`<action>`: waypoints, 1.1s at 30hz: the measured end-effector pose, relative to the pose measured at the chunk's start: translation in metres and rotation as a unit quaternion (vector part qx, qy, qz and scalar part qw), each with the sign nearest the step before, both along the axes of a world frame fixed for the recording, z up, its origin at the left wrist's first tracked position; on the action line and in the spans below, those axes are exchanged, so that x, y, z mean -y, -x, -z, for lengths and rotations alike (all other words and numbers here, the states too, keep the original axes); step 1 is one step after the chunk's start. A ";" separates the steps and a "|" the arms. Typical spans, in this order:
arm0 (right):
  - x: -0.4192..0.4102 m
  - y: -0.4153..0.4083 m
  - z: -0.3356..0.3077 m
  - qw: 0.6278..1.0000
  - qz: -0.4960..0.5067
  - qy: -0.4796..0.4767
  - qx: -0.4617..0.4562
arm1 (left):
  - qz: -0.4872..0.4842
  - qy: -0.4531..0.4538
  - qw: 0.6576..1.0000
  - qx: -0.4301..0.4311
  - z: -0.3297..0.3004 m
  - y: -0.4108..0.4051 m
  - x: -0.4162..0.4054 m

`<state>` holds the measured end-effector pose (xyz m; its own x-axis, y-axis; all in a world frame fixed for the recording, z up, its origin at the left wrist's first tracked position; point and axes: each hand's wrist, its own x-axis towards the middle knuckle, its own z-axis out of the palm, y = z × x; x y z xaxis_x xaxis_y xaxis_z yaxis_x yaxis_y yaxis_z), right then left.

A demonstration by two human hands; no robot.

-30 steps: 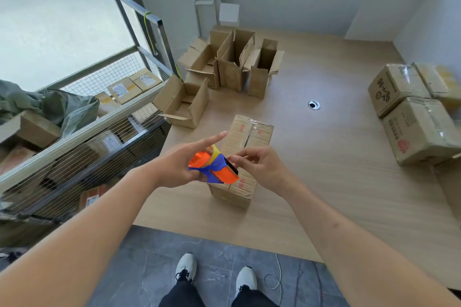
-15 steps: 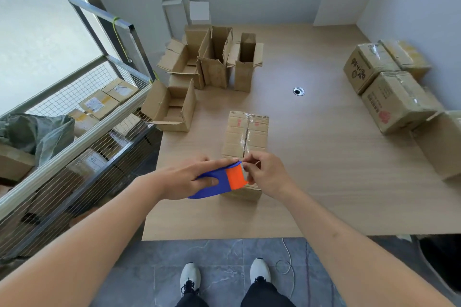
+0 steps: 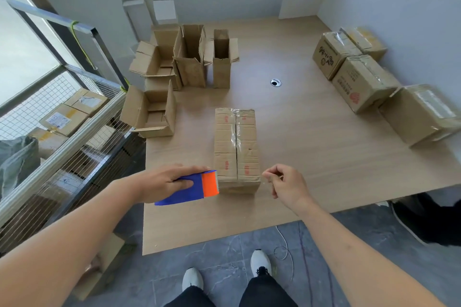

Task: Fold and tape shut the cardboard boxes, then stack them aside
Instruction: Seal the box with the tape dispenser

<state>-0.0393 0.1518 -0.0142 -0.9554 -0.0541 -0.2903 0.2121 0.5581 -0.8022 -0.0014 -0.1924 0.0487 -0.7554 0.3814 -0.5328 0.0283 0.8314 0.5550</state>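
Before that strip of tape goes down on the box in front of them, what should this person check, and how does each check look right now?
1. Tape dispenser held firmly by left hand: ok.
2. Tape end pinched by right hand: fingers pinch together, but the clear tape is too faint to see: cannot tell.
3. Box flaps closed flat: ok.
4. Lengthwise seam already taped: ok, glossy tape runs along it.
5. Box resting fully on the table: ok.
6. Tape stretched over the box's near end: cannot tell.
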 end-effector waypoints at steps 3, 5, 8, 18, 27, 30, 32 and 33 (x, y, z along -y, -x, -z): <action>0.003 0.000 0.012 1.000 0.010 -0.004 0.002 | 0.004 0.014 1.000 0.007 0.007 0.011 -0.003; 0.003 0.000 0.021 1.000 0.020 -0.007 0.000 | 0.005 0.020 1.000 0.012 0.013 0.017 -0.003; 0.002 0.002 0.034 1.000 0.017 -0.013 -0.010 | 0.010 0.026 0.999 0.024 0.023 0.023 -0.003; 0.004 -0.009 0.052 0.995 0.062 0.034 -0.076 | 0.015 0.012 0.998 0.056 0.036 0.038 -0.001; 0.004 -0.018 0.066 0.990 0.089 0.108 0.031 | 0.010 0.019 0.998 0.054 0.041 0.034 -0.001; 0.011 -0.021 0.067 0.988 0.076 0.032 -0.132 | 0.011 0.018 0.998 0.054 0.040 0.036 -0.002; 0.018 -0.020 0.064 0.975 0.022 0.003 -0.221 | 0.010 0.019 0.998 0.056 0.041 0.036 -0.001; 0.022 -0.018 0.065 0.971 -0.024 -0.009 -0.236 | 0.009 0.019 0.998 0.056 0.042 0.036 -0.001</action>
<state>-0.0217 0.1299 -0.0795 -0.9789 -0.1005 0.1777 -0.2030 0.5728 -0.7942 -0.0376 -0.1916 0.0071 -0.6833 0.3719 -0.6283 -0.0174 0.8520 0.5232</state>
